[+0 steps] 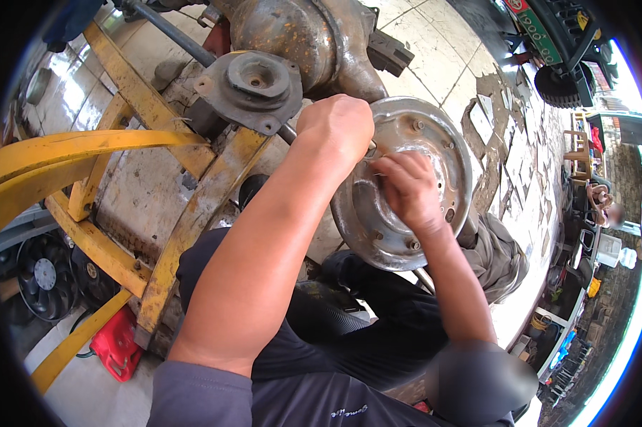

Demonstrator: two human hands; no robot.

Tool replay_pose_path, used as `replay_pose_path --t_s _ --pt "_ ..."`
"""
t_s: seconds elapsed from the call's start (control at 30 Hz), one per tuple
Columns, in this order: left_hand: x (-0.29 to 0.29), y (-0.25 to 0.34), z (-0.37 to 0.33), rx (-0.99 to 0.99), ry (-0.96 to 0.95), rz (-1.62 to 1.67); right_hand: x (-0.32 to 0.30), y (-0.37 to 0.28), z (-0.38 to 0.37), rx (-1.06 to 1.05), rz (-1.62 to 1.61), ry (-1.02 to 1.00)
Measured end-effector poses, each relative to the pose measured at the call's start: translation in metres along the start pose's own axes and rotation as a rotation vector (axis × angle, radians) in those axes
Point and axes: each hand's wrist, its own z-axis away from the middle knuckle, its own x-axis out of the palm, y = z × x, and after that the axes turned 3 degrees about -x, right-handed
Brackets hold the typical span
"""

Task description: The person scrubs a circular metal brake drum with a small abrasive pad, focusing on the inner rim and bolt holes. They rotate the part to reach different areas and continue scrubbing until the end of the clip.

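A round grey metal backing plate [434,135] sits at the end of a rusty axle housing [299,35]. My left hand [338,124] is closed into a fist at the plate's left rim, gripping a thin metal piece that barely shows. My right hand [406,188] rests on the plate's face with its fingers curled around the centre; what it holds is hidden. Both forearms rise from the lower edge.
A yellow steel frame [193,206] carries the axle. A grey strut mount [253,85] lies on it. A black fan [43,274] and a red can [118,345] sit lower left. A grey rag [502,252] lies right of the plate. A person sits far right.
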Motion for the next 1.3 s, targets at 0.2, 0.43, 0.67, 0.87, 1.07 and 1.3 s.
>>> replay_pose_path --t_s 0.2,0.43,0.67,0.87,1.07,1.3 --pt "0.000 -0.001 -0.001 -0.013 -0.027 -0.008 -0.015 0.022 0.014 0.153 0.025 0.038" --pt "0.003 -0.001 -0.003 -0.020 -0.016 -0.016 -0.015 -0.009 0.005 1.049 -0.496 0.168" --pt "0.000 -0.001 -0.003 -0.015 -0.032 -0.022 0.014 -0.014 0.002 1.179 -0.483 0.264" --pt "0.001 -0.001 -0.001 -0.032 -0.022 0.017 0.020 -0.019 -0.005 1.199 -0.359 0.259" --pt "0.004 -0.003 -0.004 -0.023 -0.013 0.024 0.015 -0.021 -0.004 1.135 -0.328 0.213" --pt "0.003 -0.002 -0.003 -0.021 -0.008 0.024 0.018 -0.007 -0.003 1.146 -0.392 0.235"
